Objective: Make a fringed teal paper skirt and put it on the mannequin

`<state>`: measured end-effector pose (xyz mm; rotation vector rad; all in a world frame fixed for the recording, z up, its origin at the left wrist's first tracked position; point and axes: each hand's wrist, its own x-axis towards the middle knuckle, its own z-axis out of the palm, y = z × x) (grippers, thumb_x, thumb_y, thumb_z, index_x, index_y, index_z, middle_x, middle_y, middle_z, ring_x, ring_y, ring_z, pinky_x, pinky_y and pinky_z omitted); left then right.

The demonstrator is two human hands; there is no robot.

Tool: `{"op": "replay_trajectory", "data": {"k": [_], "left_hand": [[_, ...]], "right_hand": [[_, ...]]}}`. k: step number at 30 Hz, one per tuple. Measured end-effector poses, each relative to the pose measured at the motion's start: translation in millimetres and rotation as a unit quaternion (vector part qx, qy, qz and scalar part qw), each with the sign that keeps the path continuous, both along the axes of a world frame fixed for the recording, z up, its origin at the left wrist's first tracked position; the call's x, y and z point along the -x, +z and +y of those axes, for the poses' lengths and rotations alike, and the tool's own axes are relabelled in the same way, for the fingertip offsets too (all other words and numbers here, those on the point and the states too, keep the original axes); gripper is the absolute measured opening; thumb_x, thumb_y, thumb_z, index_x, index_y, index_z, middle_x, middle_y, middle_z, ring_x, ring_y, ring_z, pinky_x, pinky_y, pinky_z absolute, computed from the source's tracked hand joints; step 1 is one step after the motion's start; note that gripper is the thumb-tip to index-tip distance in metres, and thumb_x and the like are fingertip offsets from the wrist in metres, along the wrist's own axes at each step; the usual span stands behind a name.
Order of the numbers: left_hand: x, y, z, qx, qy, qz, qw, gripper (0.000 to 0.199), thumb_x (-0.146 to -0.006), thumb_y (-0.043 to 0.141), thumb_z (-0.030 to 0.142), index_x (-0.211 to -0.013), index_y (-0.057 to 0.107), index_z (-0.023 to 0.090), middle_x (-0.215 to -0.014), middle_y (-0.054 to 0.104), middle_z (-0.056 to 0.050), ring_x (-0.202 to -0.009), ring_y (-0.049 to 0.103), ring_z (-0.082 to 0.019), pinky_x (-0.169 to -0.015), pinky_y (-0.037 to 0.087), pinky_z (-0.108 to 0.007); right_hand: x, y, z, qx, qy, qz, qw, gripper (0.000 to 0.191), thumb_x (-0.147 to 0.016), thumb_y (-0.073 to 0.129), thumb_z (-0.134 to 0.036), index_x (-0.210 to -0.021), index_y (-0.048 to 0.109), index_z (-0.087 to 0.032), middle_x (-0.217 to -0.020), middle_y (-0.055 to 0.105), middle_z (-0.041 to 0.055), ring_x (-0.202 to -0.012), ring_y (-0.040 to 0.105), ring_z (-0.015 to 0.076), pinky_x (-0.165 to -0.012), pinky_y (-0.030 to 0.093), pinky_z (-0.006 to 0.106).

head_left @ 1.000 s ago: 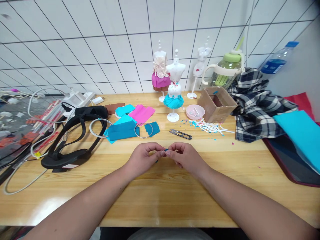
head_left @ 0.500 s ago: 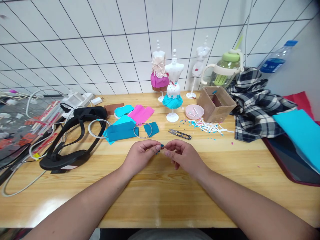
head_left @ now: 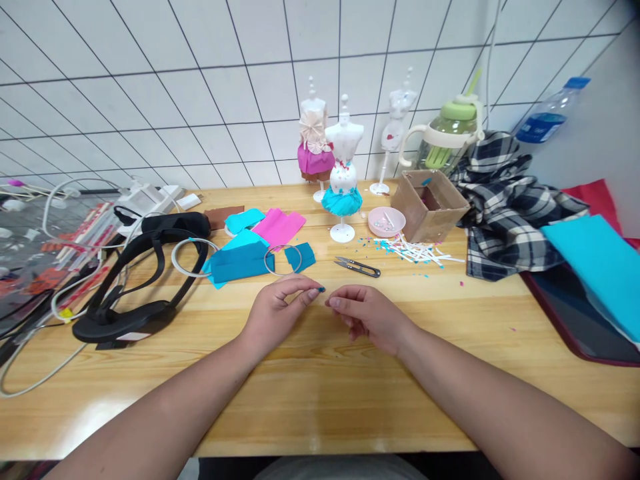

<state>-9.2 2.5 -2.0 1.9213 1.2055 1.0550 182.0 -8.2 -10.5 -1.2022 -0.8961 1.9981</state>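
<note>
Between thumb and forefinger, my left hand (head_left: 285, 303) pinches a tiny dark-blue scrap (head_left: 321, 289), too small to name more exactly. My right hand (head_left: 370, 310) is just to its right, thumb and forefinger pressed together; whatever is in that pinch, if anything, I cannot make out. Thread snips (head_left: 357, 267) lie on the table beyond my fingers. To their left are a thin metal ring (head_left: 267, 262), a small dark-teal piece of crepe paper (head_left: 306, 257) and a bigger folded teal piece (head_left: 240, 261). A small white mannequin (head_left: 345, 143) wears a turquoise skirt (head_left: 342, 202).
Two more mannequins (head_left: 313, 143) (head_left: 397, 120) stand behind. Right of centre are a pink dish (head_left: 387, 221), a cardboard box (head_left: 431, 207), white paper strips (head_left: 415, 251), a plaid cloth (head_left: 505, 207) and a jug (head_left: 447, 137). A black headset frame (head_left: 145, 293) and cables occupy the left.
My fingertips have drawn slightly apart, and the blue scrap stays in my left hand. The small blue bits below my fingertips no longer show. The view has shifted slightly.
</note>
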Motion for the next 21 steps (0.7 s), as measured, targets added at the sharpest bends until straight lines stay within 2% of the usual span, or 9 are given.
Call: {"op": "replay_trajectory", "data": {"k": [4,8,10,12,15,18,21], "left_hand": [[4.6,0.9,1.0,-0.133,-0.038,0.112,0.984,0.013,-0.090,0.059,0.020,-0.091,0.071,0.019,-0.089,0.074,-0.004,-0.084,0.068,-0.016,-0.077,0.051,-0.028],[11.1,9.6,-3.3,-0.298,-0.078,0.268,0.913,0.021,-0.088,0.058,0.011,-0.100,0.069,0.025,-0.096,0.076,0.000,-0.096,0.067,-0.018,-0.102,0.037,-0.043],[12.8,13.4,-6.7,-0.337,-0.090,0.300,0.888,0.025,-0.087,0.058,0.010,-0.101,0.069,0.027,-0.095,0.076,0.003,-0.096,0.067,-0.018,-0.108,0.031,-0.045],[13.1,15.0,-9.7,-0.335,-0.117,0.316,0.880,0.025,-0.089,0.057,0.012,-0.101,0.069,0.030,-0.094,0.076,0.004,-0.096,0.067,-0.017,-0.109,0.029,-0.046],[10.9,13.7,-11.9,-0.265,-0.158,0.332,0.892,0.024,-0.089,0.055,0.016,-0.098,0.071,0.032,-0.093,0.076,0.002,-0.099,0.065,-0.019,-0.111,0.028,-0.048],[6.0,11.6,-12.2,-0.195,-0.175,0.325,0.909,0.024,-0.088,0.054,0.016,-0.094,0.072,0.030,-0.089,0.074,0.000,-0.097,0.065,-0.019,-0.113,0.027,-0.050],[0.1,10.9,-12.7,-0.182,-0.178,0.325,0.911,0.023,-0.086,0.054,0.015,-0.088,0.073,0.028,-0.082,0.073,-0.002,-0.091,0.065,-0.020,-0.112,0.028,-0.051]], "right_hand": [[-3.9,-0.8,2.9,-0.015,-0.005,-0.018,1.000,0.031,-0.064,0.080,-0.042,-0.077,0.066,-0.018,-0.062,0.050,-0.0056,-0.049,0.039,0.0059,-0.037,0.041,0.017],[-7.4,-3.4,5.5,-0.066,0.012,-0.084,0.994,0.025,-0.069,0.075,-0.040,-0.077,0.066,-0.018,-0.056,0.046,-0.0064,-0.049,0.042,0.0079,-0.041,0.046,0.021],[-8.5,-5.7,6.7,-0.095,0.030,-0.122,0.988,0.021,-0.073,0.071,-0.037,-0.078,0.067,-0.018,-0.056,0.047,-0.0057,-0.049,0.044,0.0085,-0.043,0.046,0.022],[-9.6,-7.5,7.8,-0.124,0.056,-0.161,0.978,0.017,-0.077,0.067,-0.035,-0.078,0.068,-0.018,-0.057,0.050,-0.0047,-0.048,0.045,0.0086,-0.044,0.043,0.022],[-11.1,-6.9,8.2,-0.215,0.089,-0.231,0.945,0.011,-0.081,0.064,-0.028,-0.078,0.069,-0.019,-0.061,0.057,-0.0028,-0.054,0.049,0.0099,-0.050,0.041,0.023],[-11.6,-2.3,5.4,-0.355,0.081,-0.313,0.877,0.008,-0.080,0.064,-0.018,-0.076,0.071,-0.020,-0.071,0.065,-0.0007,-0.066,0.055,0.0125,-0.061,0.041,0.026],[-10.4,2.1,-1.4,-0.449,0.080,-0.363,0.813,0.011,-0.082,0.062,-0.013,-0.079,0.071,-0.020,-0.078,0.067,0.0007,-0.073,0.058,0.0137,-0.067,0.042,0.027]]}}
